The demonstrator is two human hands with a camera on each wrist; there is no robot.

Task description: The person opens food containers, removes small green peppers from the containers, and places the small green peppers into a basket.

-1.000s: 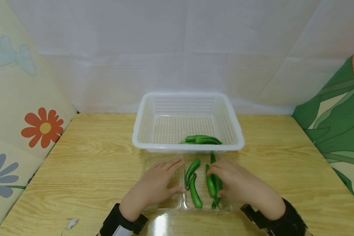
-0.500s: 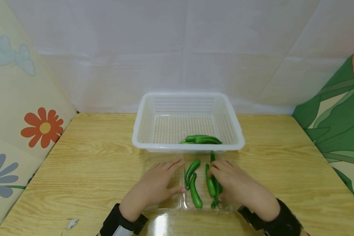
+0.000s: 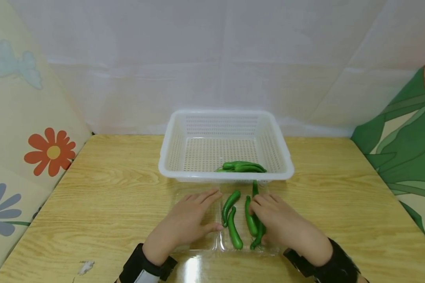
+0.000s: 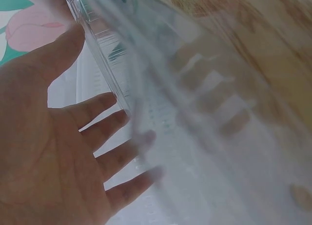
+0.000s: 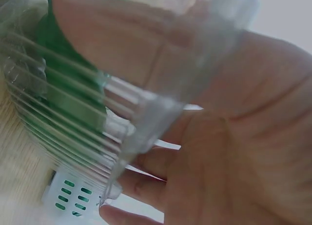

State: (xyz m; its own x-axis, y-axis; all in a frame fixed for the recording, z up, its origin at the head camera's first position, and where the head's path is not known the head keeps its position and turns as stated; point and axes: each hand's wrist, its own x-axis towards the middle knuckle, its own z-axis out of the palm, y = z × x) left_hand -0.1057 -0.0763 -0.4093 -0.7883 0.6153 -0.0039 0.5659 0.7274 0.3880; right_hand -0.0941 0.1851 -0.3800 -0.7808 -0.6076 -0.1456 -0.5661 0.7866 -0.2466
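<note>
A clear plastic clamshell box lies unfolded at the front of the table, with a ridge down its middle. Two curved green chili peppers rest apart in its right half, beside that ridge. My left hand is spread over the left half, fingers extended; the left wrist view shows straight fingers at the clear wall. Over the right half, my right hand pinches a long green chili pepper, partly hidden by the fingers. Another chili pepper lies alongside it, to its left.
Behind the box stands a white perforated basket with several green chili peppers near its front wall. A white cloth hangs behind the table. Decorated panels rise at left and right.
My right hand has shifted slightly left, and the lower end of the chili pepper in its fingers has swung left. My left hand stays in place.
</note>
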